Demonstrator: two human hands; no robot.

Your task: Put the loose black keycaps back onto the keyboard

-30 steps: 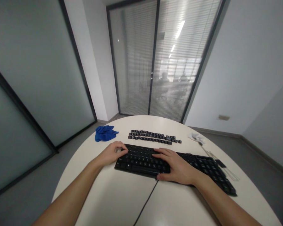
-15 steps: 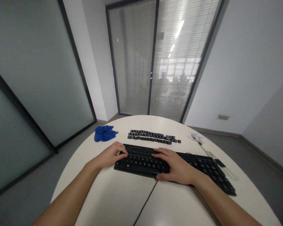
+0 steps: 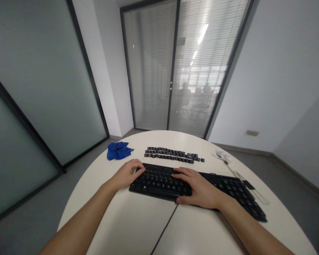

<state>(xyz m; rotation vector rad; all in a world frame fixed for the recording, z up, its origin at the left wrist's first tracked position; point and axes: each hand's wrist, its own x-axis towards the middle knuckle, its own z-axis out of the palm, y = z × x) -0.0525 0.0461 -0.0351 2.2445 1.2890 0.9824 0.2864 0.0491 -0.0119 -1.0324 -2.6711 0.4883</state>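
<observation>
One keyboard (image 3: pixel 159 179) under left hand (image 3: pixel 127 174) (grip curled, cannot tell) and right hand (image 3: pixel 199 189), flat; one cloth (image 3: pixel 118 150).

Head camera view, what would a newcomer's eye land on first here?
First, the black keyboard lying across the round white table, with the left hand at its left end and the right hand flat on its middle keys. Next, the rows of loose black keycaps just beyond the keyboard, and the blue cloth crumpled at the table's far left edge.

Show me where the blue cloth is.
Head view: the blue cloth lies far left on the table, beyond the left hand, left of the loose keycaps.
</observation>
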